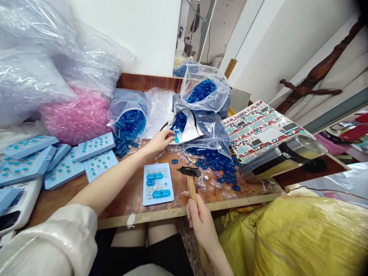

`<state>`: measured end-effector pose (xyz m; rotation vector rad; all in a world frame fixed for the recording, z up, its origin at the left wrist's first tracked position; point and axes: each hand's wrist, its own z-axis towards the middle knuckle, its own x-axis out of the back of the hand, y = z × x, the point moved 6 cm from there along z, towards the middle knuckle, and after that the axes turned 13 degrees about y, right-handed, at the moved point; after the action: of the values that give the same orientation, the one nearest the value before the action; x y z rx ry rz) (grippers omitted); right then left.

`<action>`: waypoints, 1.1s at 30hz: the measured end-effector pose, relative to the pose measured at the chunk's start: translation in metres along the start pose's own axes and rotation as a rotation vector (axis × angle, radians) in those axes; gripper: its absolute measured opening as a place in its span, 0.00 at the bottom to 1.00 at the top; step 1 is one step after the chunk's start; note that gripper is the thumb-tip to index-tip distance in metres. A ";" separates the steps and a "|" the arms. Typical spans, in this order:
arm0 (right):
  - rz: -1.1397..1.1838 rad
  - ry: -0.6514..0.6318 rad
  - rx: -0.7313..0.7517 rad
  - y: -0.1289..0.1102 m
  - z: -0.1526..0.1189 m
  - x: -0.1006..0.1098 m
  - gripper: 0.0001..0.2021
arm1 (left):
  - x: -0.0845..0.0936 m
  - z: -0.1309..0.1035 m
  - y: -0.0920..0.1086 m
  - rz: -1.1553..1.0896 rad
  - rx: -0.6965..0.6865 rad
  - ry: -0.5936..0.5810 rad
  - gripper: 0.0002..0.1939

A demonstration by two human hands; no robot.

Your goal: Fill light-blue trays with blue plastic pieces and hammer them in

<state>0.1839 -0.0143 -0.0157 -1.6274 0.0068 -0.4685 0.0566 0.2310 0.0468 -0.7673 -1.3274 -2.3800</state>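
Observation:
My right hand is wrapped round the wooden handle of a hammer, its dark head raised over the table's front part. Farther back, my left hand has its fingertips drawn together beside small bright-blue pieces on a white sheet-like thing with a black band. Whether a piece is between those fingers cannot be made out. Between my arms lies a light-blue plastic panel with long blue pieces and clear round parts set on it.
Loose dark-blue pieces and clear ones litter the wooden table. Bags of blue parts stand behind. Light-blue panels pile up left. A steel flask and printed sticker sheets lie right, a yellow sack below.

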 end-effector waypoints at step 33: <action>-0.523 -0.059 0.242 -0.048 -0.026 -0.003 0.15 | 0.025 -0.136 0.047 0.147 -0.167 -0.262 0.11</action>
<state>0.1598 -0.0324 0.0300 -1.3935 -0.5114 -0.7869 0.0189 0.0904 0.0357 -1.2168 -1.1274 -2.3547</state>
